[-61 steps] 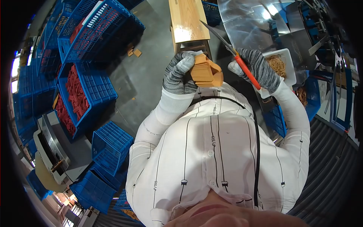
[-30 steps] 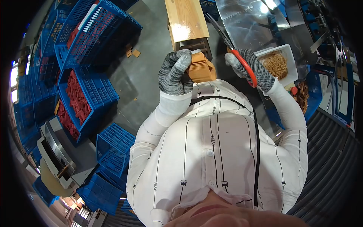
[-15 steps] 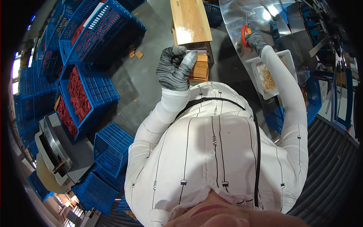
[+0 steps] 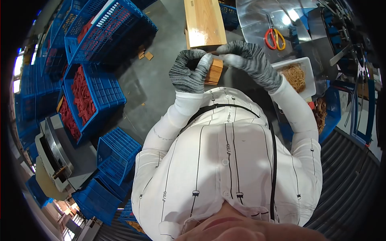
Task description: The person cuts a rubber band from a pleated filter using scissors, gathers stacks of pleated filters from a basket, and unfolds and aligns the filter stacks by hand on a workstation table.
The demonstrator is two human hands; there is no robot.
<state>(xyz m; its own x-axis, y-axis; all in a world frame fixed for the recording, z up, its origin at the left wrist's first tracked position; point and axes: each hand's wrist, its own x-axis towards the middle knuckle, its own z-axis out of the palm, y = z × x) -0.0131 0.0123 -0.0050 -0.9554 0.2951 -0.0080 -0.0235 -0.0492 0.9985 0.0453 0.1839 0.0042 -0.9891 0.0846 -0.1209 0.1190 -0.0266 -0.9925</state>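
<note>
My left hand (image 4: 187,72), in a grey knitted glove, is closed on a stack of thin flat brown pieces (image 4: 214,72), held upright before my waist. Its thumb and fingers grip the stack's upper left part. At the upper right end of that stack is my right hand (image 4: 253,66), gloved alike, with thumb and forefinger closed together. What lies between those fingertips is too small to make out. Beyond the right hand, scissors (image 4: 274,39) with one red and one yellow handle lie on the shiny metal surface (image 4: 255,20).
A white tray (image 4: 309,74) holds a tangle of tan bands (image 4: 294,78) at my right. Straight ahead stands a wooden board (image 4: 205,24). Blue crates (image 4: 106,90) stand on the left, one with red pieces (image 4: 83,96). Small brown scraps (image 4: 149,56) lie on the floor.
My right hand has let go of the scissors and moved left to the brown stack. The scissors now lie on the metal surface. My left hand still holds the stack, nearly unmoved.
</note>
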